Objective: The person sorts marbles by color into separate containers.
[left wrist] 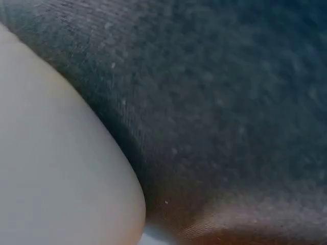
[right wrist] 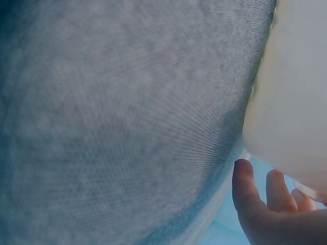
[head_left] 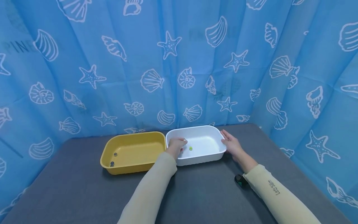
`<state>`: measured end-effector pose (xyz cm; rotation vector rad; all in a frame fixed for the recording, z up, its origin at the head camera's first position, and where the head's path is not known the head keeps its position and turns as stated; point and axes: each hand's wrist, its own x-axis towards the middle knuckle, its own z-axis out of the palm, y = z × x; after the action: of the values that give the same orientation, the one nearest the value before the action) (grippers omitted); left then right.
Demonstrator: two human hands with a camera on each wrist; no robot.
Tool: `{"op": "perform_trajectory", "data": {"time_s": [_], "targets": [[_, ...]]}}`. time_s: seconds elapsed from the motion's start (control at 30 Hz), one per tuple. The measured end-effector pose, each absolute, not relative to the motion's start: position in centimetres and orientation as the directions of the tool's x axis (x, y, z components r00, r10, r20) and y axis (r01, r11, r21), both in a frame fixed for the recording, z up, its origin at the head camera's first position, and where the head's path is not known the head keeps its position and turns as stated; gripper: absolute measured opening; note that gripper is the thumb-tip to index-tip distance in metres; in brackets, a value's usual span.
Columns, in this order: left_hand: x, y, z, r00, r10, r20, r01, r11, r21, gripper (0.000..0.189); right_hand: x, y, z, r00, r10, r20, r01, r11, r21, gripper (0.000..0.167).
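Observation:
A white plastic bin stands on the dark table, with a small yellow-green piece on its floor. My left hand reaches over the bin's left rim, its fingers bent above the floor near the green piece. I cannot tell whether anything is between those fingertips. At the opposite end, my right hand holds the bin's right side, the thumb at the rim. In the right wrist view, its fingers lie along the bin's outer wall. The left wrist view has only a pale rounded surface and dark cloth.
A yellow bin sits against the white one on the left, with two small dark round pieces at its left end. A small black object lies beside the right sleeve. Blue shell-print curtains hang behind the table.

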<state>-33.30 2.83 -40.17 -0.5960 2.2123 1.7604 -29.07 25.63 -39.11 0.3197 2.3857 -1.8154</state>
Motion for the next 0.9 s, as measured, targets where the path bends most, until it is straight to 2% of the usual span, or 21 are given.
{"op": "perform_trajectory", "data": {"time_s": [0.13, 0.33, 0.5, 0.6, 0.8, 0.9], "targets": [[-33.1, 3.1, -39.7, -0.882, -0.19, -0.431, -0.471, 0.335, 0.816, 0.019, -29.1, 25.6, -39.2, -0.969, 0.098, -0.225, 0.243, 0.256, -0.936, 0.056], [-32.7, 3.2, -39.1, -0.886, -0.202, -0.417, -0.454, 0.56, 0.694, 0.027, -29.2, 25.7, -39.3, -0.97, 0.097, -0.224, 0.242, 0.261, -0.935, 0.056], [-33.3, 3.1, -39.3, -0.888, -0.178, -0.424, -0.433, 0.632, 0.643, 0.023, -29.3, 25.5, -39.2, -0.973, 0.092, -0.211, 0.228, 0.253, -0.94, 0.056], [-33.6, 2.9, -39.5, -0.888, -0.158, -0.431, -0.435, 0.589, 0.681, 0.026, -29.2, 25.4, -39.1, -0.974, 0.091, -0.206, 0.223, 0.249, -0.943, 0.056], [-33.5, 2.1, -39.1, -0.909, -0.101, -0.404, -0.416, 0.243, 0.876, 0.033, -28.9, 25.5, -39.2, -0.974, 0.08, -0.213, 0.227, 0.261, -0.938, 0.056], [-33.0, 1.7, -37.9, -0.935, -0.079, -0.346, -0.354, 0.175, 0.919, 0.035, -29.0, 25.7, -39.2, -0.975, 0.076, -0.208, 0.221, 0.256, -0.941, 0.056]]}}
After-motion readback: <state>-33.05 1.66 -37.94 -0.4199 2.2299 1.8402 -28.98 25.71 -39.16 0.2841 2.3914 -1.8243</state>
